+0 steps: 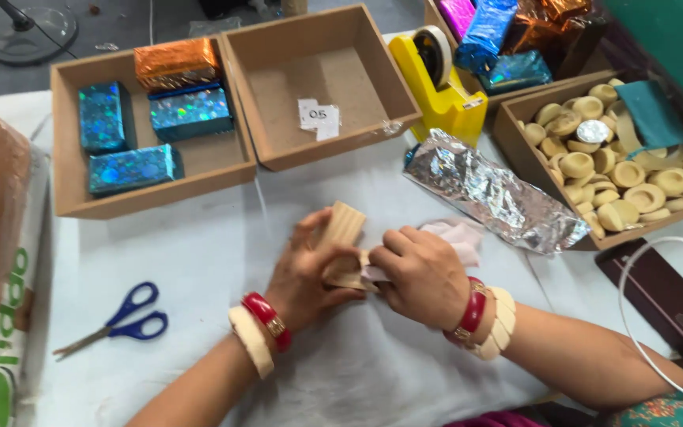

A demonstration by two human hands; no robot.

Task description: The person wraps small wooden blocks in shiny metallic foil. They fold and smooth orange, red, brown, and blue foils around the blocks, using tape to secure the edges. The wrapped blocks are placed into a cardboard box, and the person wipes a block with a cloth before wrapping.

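Note:
My left hand (pixel 303 277) grips a pale wooden block (pixel 340 229) with grooved faces, holding it upright over the white cloth in the middle of the table. My right hand (pixel 419 273) presses against the block's lower right side and pinches a light pink cloth or paper (pixel 460 236) against it. Both wrists wear red and cream bangles. The lower part of the block is hidden behind my fingers.
Blue-handled scissors (pixel 124 320) lie front left. A brown tray (pixel 69 142) holds shiny blue and orange wrapped boxes; another tray (pixel 389 79) holds a paper slip. A yellow tape dispenser (pixel 440 83), silver foil (pixel 496 194), and a box (pixel 515 138) of round wooden pieces sit right.

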